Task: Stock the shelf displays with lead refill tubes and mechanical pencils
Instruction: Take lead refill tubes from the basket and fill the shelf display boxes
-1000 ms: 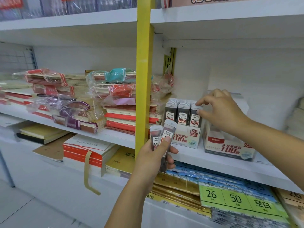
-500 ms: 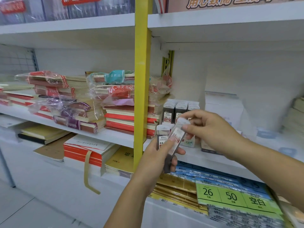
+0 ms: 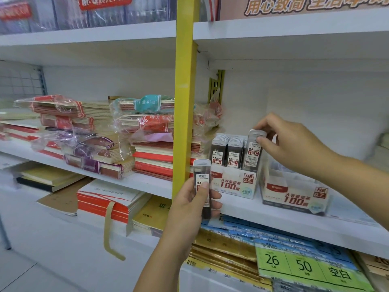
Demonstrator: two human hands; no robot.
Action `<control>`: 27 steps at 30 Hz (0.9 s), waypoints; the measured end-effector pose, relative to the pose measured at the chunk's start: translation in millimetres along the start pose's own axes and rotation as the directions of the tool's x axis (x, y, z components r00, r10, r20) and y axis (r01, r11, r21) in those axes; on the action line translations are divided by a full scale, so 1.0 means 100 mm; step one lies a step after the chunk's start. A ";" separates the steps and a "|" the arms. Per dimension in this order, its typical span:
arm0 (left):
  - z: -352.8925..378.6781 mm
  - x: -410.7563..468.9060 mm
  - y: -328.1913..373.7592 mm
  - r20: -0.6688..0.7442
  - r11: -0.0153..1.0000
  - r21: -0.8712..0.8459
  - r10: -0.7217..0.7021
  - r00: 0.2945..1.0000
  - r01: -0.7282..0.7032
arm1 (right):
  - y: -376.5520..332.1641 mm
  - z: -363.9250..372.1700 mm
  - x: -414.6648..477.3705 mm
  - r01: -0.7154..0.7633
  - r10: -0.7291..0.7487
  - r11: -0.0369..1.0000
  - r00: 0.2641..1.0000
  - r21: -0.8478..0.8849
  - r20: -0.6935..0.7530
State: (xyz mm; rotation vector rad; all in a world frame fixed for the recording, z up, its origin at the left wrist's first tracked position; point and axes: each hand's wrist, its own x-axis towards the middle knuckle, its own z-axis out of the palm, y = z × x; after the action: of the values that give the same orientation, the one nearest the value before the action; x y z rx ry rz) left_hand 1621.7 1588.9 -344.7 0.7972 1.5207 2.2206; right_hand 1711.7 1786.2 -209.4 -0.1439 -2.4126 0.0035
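Head view: the left hand is raised in front of the yellow post. Its fingers are curled round the left tube, a dark lead refill with a pale cap, held upright, with the thumb pressed flat over its label. This tube is in the air, just left of the 0.5 box and apart from it.

The right hand reaches in from the right, above that box. Thumb and fingertips pinch the cap of the right tube; the other fingers are bent loosely behind. The right tube stands upright in the box's right-hand column, its lower end at the front wall's rim, its cap higher than the packed tubes beside it on the left.

The 0.5 box sits on the white shelf, near the post. Just beside it on the right is the 0.7 box; its contents are too blurred to tell.

Left of the post, wrapped notebook stacks lie on the same shelf level. Below the boxes, blue and gold packs lie flat, with a green sheet marked 26 and 50 on top.
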 end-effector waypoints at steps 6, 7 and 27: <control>-0.01 0.03 -0.04 0.027 0.999 0.018 -0.036 0.999 0.036 | 0.09 0.15 0.09 -0.085 0.085 0.996 0.996 0.000 -0.020; 0.00 0.03 -0.04 0.034 0.999 0.020 -0.042 0.999 0.041 | 0.11 0.18 0.08 -0.092 0.092 0.995 0.996 -0.025 -0.013; 0.23 -0.04 -0.07 0.008 0.958 0.256 0.130 0.991 -0.128 | -0.38 0.18 -0.32 -0.217 0.199 0.707 0.974 0.673 0.105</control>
State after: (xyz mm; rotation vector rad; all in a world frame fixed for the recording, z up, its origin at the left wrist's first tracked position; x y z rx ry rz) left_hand 1638.8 1606.2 -346.2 0.9902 1.8341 2.1445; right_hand 1719.5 1745.3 -242.9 -0.0705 -2.2420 0.9996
